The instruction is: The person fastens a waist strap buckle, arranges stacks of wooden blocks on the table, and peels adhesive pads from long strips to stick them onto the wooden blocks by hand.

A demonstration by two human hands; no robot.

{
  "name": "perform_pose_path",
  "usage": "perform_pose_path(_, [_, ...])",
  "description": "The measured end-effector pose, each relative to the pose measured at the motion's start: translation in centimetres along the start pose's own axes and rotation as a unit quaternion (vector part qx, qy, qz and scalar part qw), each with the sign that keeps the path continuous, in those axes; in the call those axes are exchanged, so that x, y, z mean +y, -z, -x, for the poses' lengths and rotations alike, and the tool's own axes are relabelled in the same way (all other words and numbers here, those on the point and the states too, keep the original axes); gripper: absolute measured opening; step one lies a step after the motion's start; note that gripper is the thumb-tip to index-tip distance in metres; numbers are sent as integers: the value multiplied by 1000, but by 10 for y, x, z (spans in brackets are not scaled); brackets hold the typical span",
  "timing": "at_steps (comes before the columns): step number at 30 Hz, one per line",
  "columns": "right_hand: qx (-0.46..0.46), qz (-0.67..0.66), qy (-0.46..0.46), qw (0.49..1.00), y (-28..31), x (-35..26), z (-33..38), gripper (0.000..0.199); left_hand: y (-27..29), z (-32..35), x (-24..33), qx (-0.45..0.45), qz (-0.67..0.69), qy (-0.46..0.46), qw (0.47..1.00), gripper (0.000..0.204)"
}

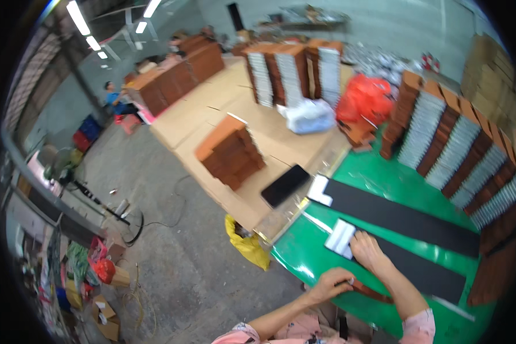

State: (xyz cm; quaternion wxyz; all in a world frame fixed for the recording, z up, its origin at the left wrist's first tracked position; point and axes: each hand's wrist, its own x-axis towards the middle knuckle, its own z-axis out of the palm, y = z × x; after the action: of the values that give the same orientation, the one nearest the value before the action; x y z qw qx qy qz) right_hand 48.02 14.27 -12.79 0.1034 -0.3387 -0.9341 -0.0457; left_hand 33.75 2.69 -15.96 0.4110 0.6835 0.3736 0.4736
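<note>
My left hand (333,285) is closed round the end of a narrow reddish-brown strip (371,292), which looks like leather and trails to the right over the green tabletop. Fingers curled, my right hand (368,250) rests beside a small white stack (340,238) at the near end of a black strip (424,269). What its fingertips pinch, if anything, is hidden. Farther off, a second black strip (395,212) lies roughly parallel, with another white piece (320,190) at its left end.
The green tabletop (298,252) adjoins a brown board table (189,143) carrying a dark phone (285,186) and a brown stack (230,152). Tall brown and silvery stacks (441,132) line the right. Behind are red (364,97) and white bags (309,116). Someone in blue (116,103) sits far left.
</note>
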Motion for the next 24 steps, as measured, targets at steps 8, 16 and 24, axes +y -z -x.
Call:
perform_pose_path(8, [33,-262,-94,960,4,27,-8,19,6,-10,10,21,-27,30,999,31])
perform_pose_path(16, [5,-56,-70,996,5,-7,-6,23,0,-1,10,28,-47,9,998,34])
perform_pose_path(24, [34,11,6,999,4,-6,-3,7,1,-3,10,25,-46,-4,999,35])
